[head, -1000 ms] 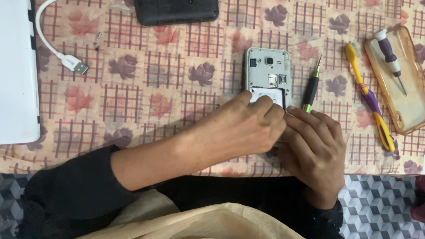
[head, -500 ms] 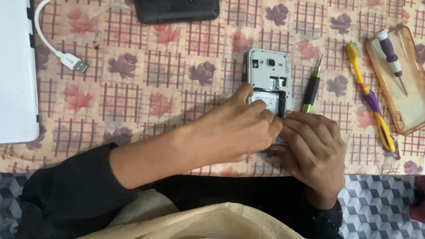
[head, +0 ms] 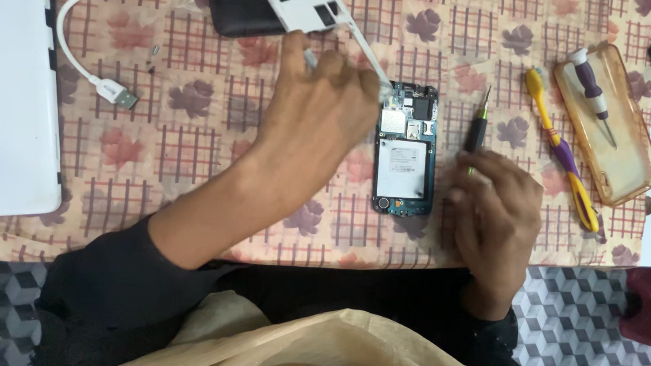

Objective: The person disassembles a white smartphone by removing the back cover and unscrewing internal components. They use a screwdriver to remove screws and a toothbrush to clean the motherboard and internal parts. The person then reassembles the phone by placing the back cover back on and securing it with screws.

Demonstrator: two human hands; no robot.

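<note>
Now left hand grips lifted white frame; right hand pinches screwdriver. Careless swing may scrape exposed phone board.

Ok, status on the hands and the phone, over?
Left hand lifts white frame. Right hand touches green-tipped screwdriver. Opened phone flat between them. Nothing obstructing.

Single head-worn view, looking steeply down from above person's lap. Counter with floral checked cloth fills upper frame, far edge cut off at top. Near range: both forearms enter from bottom edge, hands at mid-frame. Patterned floor visible in both bottom corners. No second view to overlap.
</note>
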